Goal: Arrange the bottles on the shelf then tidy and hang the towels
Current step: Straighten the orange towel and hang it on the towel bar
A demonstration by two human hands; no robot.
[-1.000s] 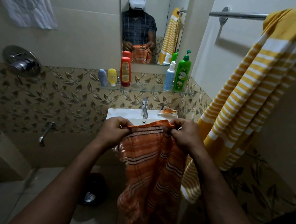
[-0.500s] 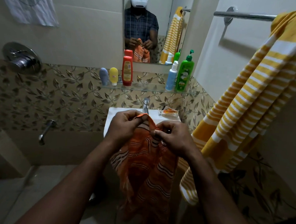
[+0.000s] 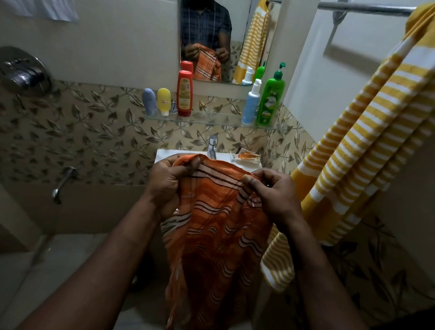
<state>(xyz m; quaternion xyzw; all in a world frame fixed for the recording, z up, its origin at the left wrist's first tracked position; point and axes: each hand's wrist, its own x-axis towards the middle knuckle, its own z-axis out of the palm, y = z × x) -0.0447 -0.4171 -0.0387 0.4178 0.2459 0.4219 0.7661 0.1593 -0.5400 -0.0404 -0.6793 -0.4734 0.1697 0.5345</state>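
Holding: orange striped towel (image 3: pixel 215 230), pinched along its top hem by both hands in front of the sink (image 3: pixel 166 154).
Left hand (image 3: pixel 168 185): fingers closed on the left corner of the hem, cloth bunched in the palm.
Right hand (image 3: pixel 273 193): thumb and fingers pinched shut on the right part of the hem, some cloth gathered under it.
Towel condition: hangs free below the hands, rippled and uneven; lower end out of frame, so its full length cannot be told.
Bottles: 5 stand upright on the glass shelf (image 3: pixel 213 120), a grey-blue tube (image 3: pixel 149 101), a yellow tube (image 3: pixel 163 101) and a red bottle (image 3: pixel 184 92) to the left, a white-and-blue bottle (image 3: pixel 251 103) and a green pump bottle (image 3: pixel 271 97) to the right; this part looks done.
Rail (image 3: pixel 365 7): upper right, carrying a yellow striped towel (image 3: pixel 379 138) at its right end; left stretch bare.
Step in hand, judged: squaring the orange towel before hanging.
Method advised: work each hand outward to a true corner, pull the hem taut and level, let the cloth drop flat, fold evenly.
Hang advised: drape over the bare stretch of rail, both sides equal, beside the yellow towel and not overlapping it.
Risk: a bunched left corner gives a crooked fold.
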